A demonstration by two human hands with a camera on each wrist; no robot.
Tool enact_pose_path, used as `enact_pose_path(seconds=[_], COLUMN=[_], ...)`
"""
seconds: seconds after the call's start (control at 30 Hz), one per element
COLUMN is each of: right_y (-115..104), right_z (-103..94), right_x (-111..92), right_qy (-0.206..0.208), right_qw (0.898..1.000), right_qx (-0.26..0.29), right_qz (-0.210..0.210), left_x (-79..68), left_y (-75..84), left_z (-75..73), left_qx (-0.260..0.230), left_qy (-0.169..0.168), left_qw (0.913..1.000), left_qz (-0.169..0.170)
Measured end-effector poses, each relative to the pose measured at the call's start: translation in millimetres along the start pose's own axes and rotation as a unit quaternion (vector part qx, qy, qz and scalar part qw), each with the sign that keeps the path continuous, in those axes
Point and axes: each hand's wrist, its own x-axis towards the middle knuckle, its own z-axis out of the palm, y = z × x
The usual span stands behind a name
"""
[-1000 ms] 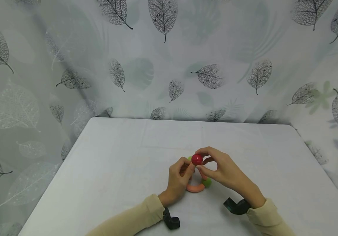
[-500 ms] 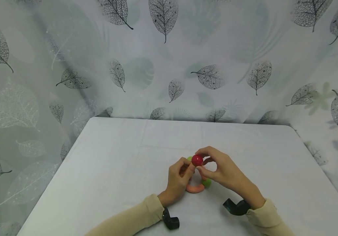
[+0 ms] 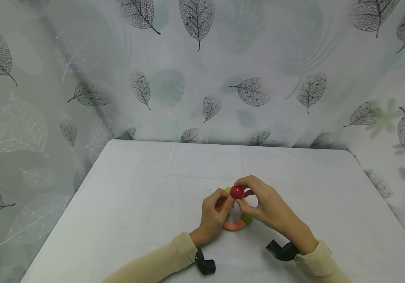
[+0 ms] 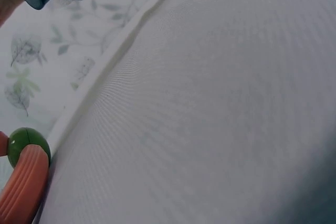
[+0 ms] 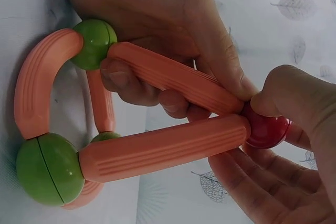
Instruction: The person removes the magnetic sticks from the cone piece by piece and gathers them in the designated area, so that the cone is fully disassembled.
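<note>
A small frame of ribbed orange rods and green balls stands on the table, with straight rods leaning together at a red ball. Curved orange rods join the green balls at its base. My left hand curls its fingers round one straight rod, its thumb by the red ball. With thumb and fingers my right hand pinches the red ball at the top. In the left wrist view only a green ball and a curved rod show; the hand's grip is outside it.
The frame stands on a white-covered table. A leaf-patterned curtain hangs behind and beside it. Black wrist cameras sit under both wrists, close above the table.
The right hand and the red ball have shifted very slightly, with the right wrist a little lower. The left hand keeps its hold on the rod, nearly still.
</note>
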Motion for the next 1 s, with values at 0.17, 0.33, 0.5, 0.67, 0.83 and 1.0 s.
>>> enact_pose_path(seconds=[0.17, 0.33, 0.5, 0.67, 0.83, 1.0], right_y=[-2.1, -4.4, -6.2, -7.2, -7.3, -7.0], right_z=[0.9, 1.6, 2.0, 2.3, 2.5, 2.4], right_x=[-0.7, -0.9, -0.5, 0.1, 0.9, 1.8], right_qy=[0.014, 0.023, 0.023, 0.024, 0.027, 0.029], right_qw=[0.999, 0.998, 0.997, 0.996, 0.994, 0.99], right_qx=[-0.021, -0.041, -0.055, -0.063, -0.081, -0.107], right_qz=[-0.023, -0.035, -0.041, -0.054, -0.066, -0.082], left_x=[0.8, 2.0, 1.1, 0.6, 1.2, 1.3], left_y=[1.3, 2.4, 2.4, 2.1, 2.6, 2.0], left_z=[0.5, 0.6, 0.2, -0.3, -0.6, -0.6], left_qx=[-0.004, -0.008, -0.004, 0.002, 0.002, 0.0], left_qy=[0.002, 0.007, 0.009, 0.011, 0.01, 0.01], left_qw=[1.0, 0.9999, 0.9999, 0.9999, 0.9999, 0.9999], left_qz=[0.006, 0.002, -0.006, -0.006, -0.005, -0.004])
